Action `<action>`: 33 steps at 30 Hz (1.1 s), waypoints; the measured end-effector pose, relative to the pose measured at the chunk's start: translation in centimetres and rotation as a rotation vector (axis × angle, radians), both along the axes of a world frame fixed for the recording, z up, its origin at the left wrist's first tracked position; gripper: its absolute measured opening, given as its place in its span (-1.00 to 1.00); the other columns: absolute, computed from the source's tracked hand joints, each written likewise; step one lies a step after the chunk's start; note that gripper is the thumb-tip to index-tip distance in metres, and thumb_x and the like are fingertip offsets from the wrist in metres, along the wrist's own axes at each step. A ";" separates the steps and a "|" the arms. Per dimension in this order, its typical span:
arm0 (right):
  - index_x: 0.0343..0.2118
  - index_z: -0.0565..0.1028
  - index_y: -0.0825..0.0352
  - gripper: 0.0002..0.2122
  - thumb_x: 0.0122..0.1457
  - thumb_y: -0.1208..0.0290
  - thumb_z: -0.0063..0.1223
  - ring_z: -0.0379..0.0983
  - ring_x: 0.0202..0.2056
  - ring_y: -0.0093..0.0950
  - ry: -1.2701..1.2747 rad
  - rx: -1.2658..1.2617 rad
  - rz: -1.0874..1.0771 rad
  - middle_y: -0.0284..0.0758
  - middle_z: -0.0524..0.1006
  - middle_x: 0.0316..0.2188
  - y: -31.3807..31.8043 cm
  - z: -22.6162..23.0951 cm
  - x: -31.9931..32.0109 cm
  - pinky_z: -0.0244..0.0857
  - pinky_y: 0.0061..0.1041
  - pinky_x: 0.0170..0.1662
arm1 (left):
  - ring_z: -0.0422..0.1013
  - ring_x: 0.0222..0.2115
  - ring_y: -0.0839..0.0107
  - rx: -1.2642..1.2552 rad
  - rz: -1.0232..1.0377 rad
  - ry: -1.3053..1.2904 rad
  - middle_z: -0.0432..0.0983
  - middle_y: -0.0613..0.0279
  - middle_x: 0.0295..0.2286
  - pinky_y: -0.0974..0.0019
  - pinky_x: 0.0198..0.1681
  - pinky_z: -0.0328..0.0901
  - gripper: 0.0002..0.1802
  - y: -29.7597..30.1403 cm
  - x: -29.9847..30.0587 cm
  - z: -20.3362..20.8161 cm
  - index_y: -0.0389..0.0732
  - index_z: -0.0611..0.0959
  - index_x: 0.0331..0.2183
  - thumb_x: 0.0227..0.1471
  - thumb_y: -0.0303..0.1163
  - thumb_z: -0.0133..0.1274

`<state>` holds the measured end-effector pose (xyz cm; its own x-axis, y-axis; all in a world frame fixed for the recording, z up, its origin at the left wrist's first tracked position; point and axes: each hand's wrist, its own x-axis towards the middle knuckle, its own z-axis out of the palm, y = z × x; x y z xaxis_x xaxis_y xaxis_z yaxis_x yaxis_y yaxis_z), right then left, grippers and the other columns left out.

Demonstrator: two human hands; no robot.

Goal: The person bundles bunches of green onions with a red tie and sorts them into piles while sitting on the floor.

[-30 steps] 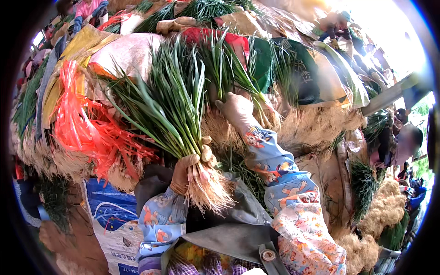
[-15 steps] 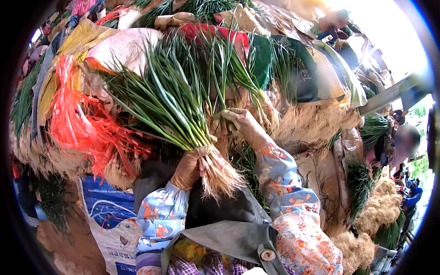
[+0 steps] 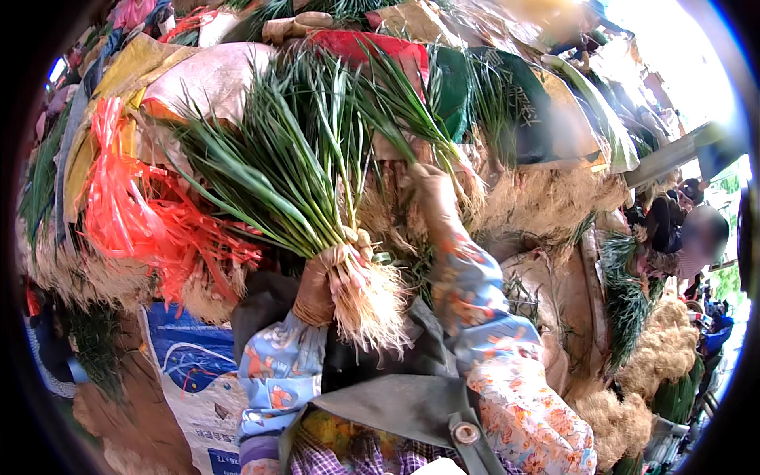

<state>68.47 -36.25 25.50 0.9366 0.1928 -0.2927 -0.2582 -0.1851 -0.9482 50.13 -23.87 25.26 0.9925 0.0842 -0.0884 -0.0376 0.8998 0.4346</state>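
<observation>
My left hand (image 3: pixel 317 286) is closed around a thick bunch of green onions (image 3: pixel 289 178), just above the roots. The long green leaves fan up and to the left, and the pale stringy roots (image 3: pixel 368 305) hang over to the right of my fist. My right hand (image 3: pixel 434 194) reaches forward beside a smaller bunch of green onions (image 3: pixel 431 127) lying on the pile. Green leaves meet its fingertips, but blur hides whether the fingers grip them. Both sleeves are patterned, blue near the wrists.
Red plastic strips (image 3: pixel 131 210) hang in a tangle at the left. Behind lies a pile draped with sacks, including a red cloth (image 3: pixel 380 51) and a dark green sack (image 3: pixel 507 107), with a fringe of roots (image 3: pixel 546 194) below. A person (image 3: pixel 689 241) is at the right.
My right hand has moved right and slightly up, from beside the held bunch toward the smaller one. The left hand keeps its bunch, now turned more upright with the roots hanging lower.
</observation>
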 end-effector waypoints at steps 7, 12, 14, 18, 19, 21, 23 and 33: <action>-0.30 0.45 0.29 -0.75 0.04 0.23 -0.03 0.34 -0.62 -0.60 -0.077 -0.362 0.839 -0.39 0.44 -0.62 -4.2 2.9 -3.8 0.23 -0.64 -0.58 | 0.37 -0.37 0.35 -0.092 -0.102 -0.007 0.42 0.10 -0.36 0.33 -0.35 0.36 -0.60 -0.3 0.6 -1.7 -0.28 0.42 -0.22 -0.14 -0.30 0.05; -0.17 0.37 0.48 -0.62 0.08 0.26 0.02 0.33 -0.50 -0.68 0.133 0.334 0.426 -0.38 0.48 -0.50 2.7 1.6 -3.9 0.26 -0.63 -0.50 | 0.39 -0.35 0.36 0.051 -0.116 0.008 0.43 0.09 -0.39 0.35 -0.35 0.34 -0.57 -0.7 0.9 0.3 -0.31 0.41 -0.22 -0.12 -0.25 0.04; -0.22 0.41 0.43 -0.77 0.11 0.39 -0.06 0.44 -0.50 -0.55 -0.181 -0.109 0.633 -0.19 0.49 -0.50 2.6 2.8 -4.7 0.31 -0.58 -0.47 | 0.41 -0.40 0.35 0.055 -0.301 0.061 0.46 0.04 -0.41 0.35 -0.35 0.34 -0.62 1.7 -0.2 -1.5 -0.38 0.46 -0.35 -0.11 -0.22 0.02; -0.43 0.44 0.35 -0.84 0.04 0.35 -0.06 0.45 -0.59 -0.40 -0.693 -0.494 0.509 -0.19 0.45 -0.66 1.2 2.4 -6.2 0.30 -0.41 -0.49 | 0.40 -0.43 0.36 0.077 -0.189 0.241 0.45 0.08 -0.41 0.33 -0.34 0.34 -0.63 0.0 0.1 -0.2 -0.38 0.46 -0.34 -0.12 -0.26 0.04; -0.45 0.44 0.34 -0.84 0.04 0.35 -0.06 0.45 -0.59 -0.39 -0.794 -0.513 0.440 -0.20 0.46 -0.64 1.4 1.6 -6.2 0.30 -0.40 -0.49 | 0.39 -0.41 0.38 0.013 -0.148 0.183 0.44 0.10 -0.40 0.33 -0.34 0.34 -0.63 -0.3 0.3 -0.1 -0.37 0.44 -0.31 -0.12 -0.27 0.04; -0.52 0.45 0.27 -0.87 0.02 0.34 -0.06 0.44 -0.60 -0.42 -0.876 -0.691 0.318 -0.28 0.50 -0.59 2.4 0.2 -5.9 0.30 -0.41 -0.51 | 0.37 -0.40 0.42 -0.028 -0.114 0.095 0.41 0.16 -0.38 0.34 -0.37 0.34 -0.62 0.0 0.0 0.8 -0.33 0.41 -0.26 -0.12 -0.29 0.03; -0.53 0.47 0.21 -0.89 0.00 0.33 -0.05 0.41 -0.63 -0.52 -0.533 -0.340 0.148 -0.38 0.50 -0.59 0.9 -3.5 -2.4 0.32 -0.52 -0.48 | 0.37 -0.41 0.36 -0.156 -0.120 -0.038 0.40 0.11 -0.37 0.34 -0.43 0.33 -0.65 0.8 -0.6 -1.6 -0.33 0.42 -0.28 -0.11 -0.30 0.02; -0.08 0.35 0.34 -0.59 0.14 0.12 -0.16 0.38 -0.19 -0.49 -0.135 -0.062 0.683 -0.22 0.46 -0.22 -1.5 5.3 -6.4 0.25 -0.53 -0.12 | 0.36 -0.39 0.33 -0.125 -0.141 -0.016 0.39 0.06 -0.35 0.39 -0.41 0.33 -0.61 0.9 -0.8 -0.6 -0.37 0.43 -0.31 -0.12 -0.24 0.02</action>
<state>62.12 -37.74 30.79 0.6406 0.7380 -0.2121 0.0546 -0.3193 -0.9461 49.34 -23.01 24.62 0.9951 -0.0663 -0.0739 0.0866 0.9436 0.3197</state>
